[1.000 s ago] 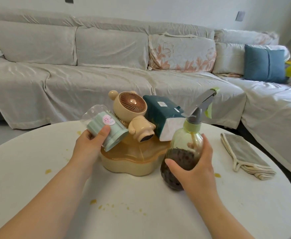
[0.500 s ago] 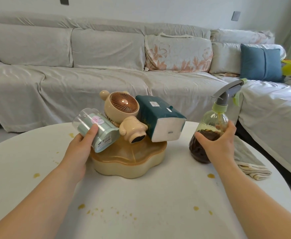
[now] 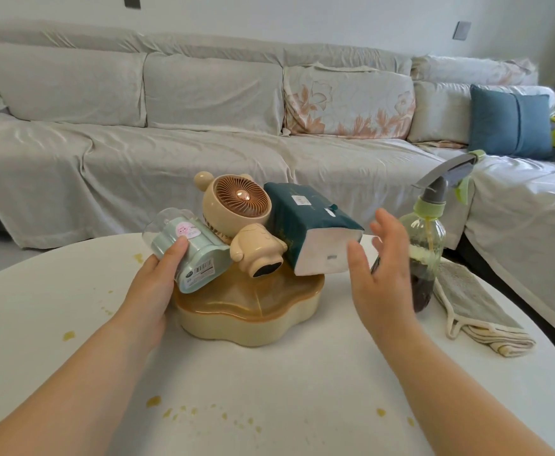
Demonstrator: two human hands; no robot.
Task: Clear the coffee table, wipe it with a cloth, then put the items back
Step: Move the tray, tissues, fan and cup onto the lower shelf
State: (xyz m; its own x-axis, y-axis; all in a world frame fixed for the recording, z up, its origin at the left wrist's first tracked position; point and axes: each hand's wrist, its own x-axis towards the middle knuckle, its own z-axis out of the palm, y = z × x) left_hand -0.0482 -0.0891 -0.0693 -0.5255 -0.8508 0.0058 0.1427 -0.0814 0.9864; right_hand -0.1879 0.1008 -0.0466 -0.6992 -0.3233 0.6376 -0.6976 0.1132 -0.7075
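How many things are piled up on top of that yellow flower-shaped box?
3. A mint green container on the left, under the left hand; a bear-shaped fan in the middle; a dark green tissue pack on the right. Smaller things could hide behind them.

A long grey-covered sofa [image 3: 204, 133] runs behind, carrying a floral cushion [image 3: 348, 103] and a blue cushion [image 3: 509, 125]. A grey wall switch [image 3: 461, 30] sits on the pale wall [image 3: 302, 18].
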